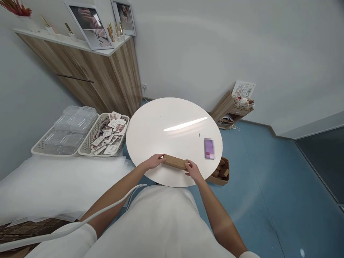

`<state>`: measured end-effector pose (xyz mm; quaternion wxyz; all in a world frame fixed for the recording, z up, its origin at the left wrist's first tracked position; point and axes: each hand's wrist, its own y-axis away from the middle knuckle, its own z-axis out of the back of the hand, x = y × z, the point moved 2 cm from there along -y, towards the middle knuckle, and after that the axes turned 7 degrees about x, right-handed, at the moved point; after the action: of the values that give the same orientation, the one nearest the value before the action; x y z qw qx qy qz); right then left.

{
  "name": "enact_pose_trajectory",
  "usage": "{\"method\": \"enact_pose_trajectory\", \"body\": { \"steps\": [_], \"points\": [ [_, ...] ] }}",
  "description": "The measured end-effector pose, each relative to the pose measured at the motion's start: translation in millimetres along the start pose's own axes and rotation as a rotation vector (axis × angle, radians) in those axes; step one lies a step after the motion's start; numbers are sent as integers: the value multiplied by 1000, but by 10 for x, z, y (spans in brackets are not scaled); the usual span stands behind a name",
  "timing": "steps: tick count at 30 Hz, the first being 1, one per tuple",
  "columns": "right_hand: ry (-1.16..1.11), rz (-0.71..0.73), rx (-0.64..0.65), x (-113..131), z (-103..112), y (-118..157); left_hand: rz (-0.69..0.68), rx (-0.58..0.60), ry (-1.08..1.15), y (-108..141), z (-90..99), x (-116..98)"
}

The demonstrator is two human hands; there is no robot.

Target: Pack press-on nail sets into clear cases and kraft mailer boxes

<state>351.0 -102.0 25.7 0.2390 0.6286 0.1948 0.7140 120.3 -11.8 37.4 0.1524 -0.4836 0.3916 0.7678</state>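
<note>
A long, narrow brown cardboard box [174,161] is held just over the near part of the round white table [150,132]. My left hand [155,161] grips its left end, fingers along the back edge and thumb at the front. At the box's right end, my right hand [191,168] is closed on the corner, with some of its fingers below the edge. A half-round notch shows on the side facing me. Whether the box touches the tabletop, I cannot tell. What may be inside is hidden.
A blurred purple item [209,148] lies on the table's right side. To the left stand a basket of printed cards [83,147] and a basket of clear plastic boxes [36,147]. A carton with cardboard pieces [219,179] sits on the floor. A white cable [107,207] crosses my left arm.
</note>
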Motion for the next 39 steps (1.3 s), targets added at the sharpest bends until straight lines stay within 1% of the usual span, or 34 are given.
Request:
{"method": "enact_pose_trajectory", "body": {
  "steps": [2,4,6,8,11,13,16,19,22,25,27,29,33,36,39],
  "points": [
    [5,34,-17,-7,11,-15,-27,-17,-33,-22,-8,25],
    [-6,115,-56,-2,25,-31,-62,-51,-43,-54,-34,47],
    [-53,213,-84,-13,28,-41,-107,-94,-21,-87,-85,79],
    [-113,268,-99,-60,23,-37,-138,-138,16,-113,-166,133],
    [-157,247,-102,-175,24,4,-146,-185,73,-137,-331,233],
    [-153,224,-96,-242,46,47,-142,-173,117,-154,-456,287],
    [-106,187,-100,-299,109,101,-140,-148,161,-190,-617,324],
    [-12,97,-113,-315,187,114,-129,-171,133,-236,-709,324],
    [180,10,-102,-284,260,80,-22,-243,17,-276,-731,314],
    [365,-23,-86,-212,325,-9,79,-293,-100,-307,-710,282],
    [431,-28,-81,-162,360,-98,97,-298,-154,-333,-686,248],
    [472,-19,-80,-121,387,-198,86,-279,-198,-365,-665,213],
    [489,10,-41,-93,428,-364,79,-239,-205,-420,-637,185],
    [411,14,27,-117,457,-423,75,-263,-165,-419,-636,183],
    [307,43,63,-155,518,-423,63,-278,-113,-394,-705,166]
  ]
}}
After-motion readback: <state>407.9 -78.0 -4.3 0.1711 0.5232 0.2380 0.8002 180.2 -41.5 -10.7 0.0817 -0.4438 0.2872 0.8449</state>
